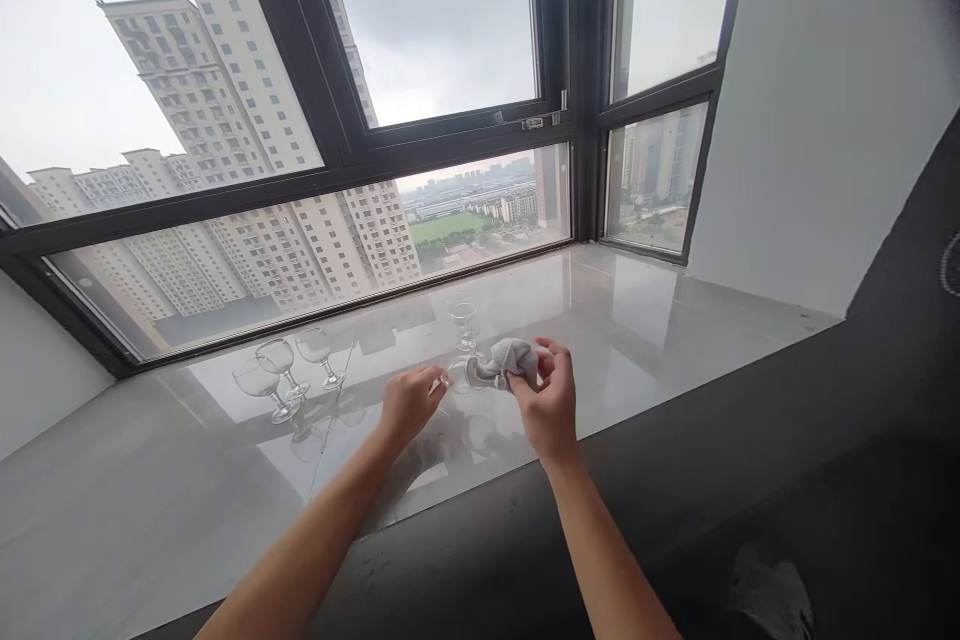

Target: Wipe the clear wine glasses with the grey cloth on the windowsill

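Observation:
My left hand (pixel 409 403) is closed on the base and stem of a small clear stemmed glass (pixel 471 375) that lies sideways in the air above the sill. My right hand (pixel 547 398) pinches a grey cloth (pixel 511 358) that is bunched over and into the glass's bowl. Both hands hover over the glossy marble windowsill (pixel 637 320). Another stemmed glass (pixel 465 322) stands upright on the sill just behind the hands.
Three more stemmed glasses (pixel 283 370) stand grouped on the sill to the left. Black-framed windows (pixel 450 150) run along the back, a white wall (pixel 817 120) closes the right side, and a dark ledge (pixel 675 480) borders the sill's near edge.

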`<state>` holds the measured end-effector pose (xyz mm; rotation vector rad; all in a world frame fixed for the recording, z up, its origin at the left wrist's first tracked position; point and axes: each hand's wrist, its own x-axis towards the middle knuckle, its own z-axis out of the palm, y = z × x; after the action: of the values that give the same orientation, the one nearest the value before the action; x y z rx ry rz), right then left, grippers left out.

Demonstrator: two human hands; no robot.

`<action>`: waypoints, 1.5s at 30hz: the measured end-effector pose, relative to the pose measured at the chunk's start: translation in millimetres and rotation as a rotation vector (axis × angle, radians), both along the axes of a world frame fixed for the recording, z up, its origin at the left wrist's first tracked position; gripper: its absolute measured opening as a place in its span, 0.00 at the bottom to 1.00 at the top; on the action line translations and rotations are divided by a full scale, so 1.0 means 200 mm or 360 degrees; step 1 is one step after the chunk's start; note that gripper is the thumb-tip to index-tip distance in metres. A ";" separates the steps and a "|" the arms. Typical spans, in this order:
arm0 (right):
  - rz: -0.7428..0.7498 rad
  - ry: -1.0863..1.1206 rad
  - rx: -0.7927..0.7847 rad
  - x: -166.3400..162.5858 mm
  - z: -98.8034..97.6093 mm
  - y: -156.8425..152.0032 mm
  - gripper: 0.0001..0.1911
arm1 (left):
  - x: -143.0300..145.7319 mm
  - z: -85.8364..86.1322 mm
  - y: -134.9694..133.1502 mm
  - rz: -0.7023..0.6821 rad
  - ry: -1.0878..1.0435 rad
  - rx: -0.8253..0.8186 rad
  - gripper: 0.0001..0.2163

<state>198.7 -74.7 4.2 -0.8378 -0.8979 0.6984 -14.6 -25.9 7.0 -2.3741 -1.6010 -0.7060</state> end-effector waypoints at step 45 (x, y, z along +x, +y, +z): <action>0.0354 0.0125 -0.0287 -0.13 -0.05 0.02 0.31 | 0.06 0.01 -0.01 -0.0856 -0.2547 -0.1332 0.11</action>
<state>172.7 -70.4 -6.3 -0.8713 -0.8740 1.0113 -2.2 -27.0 8.1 -2.8352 -1.7275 -3.1502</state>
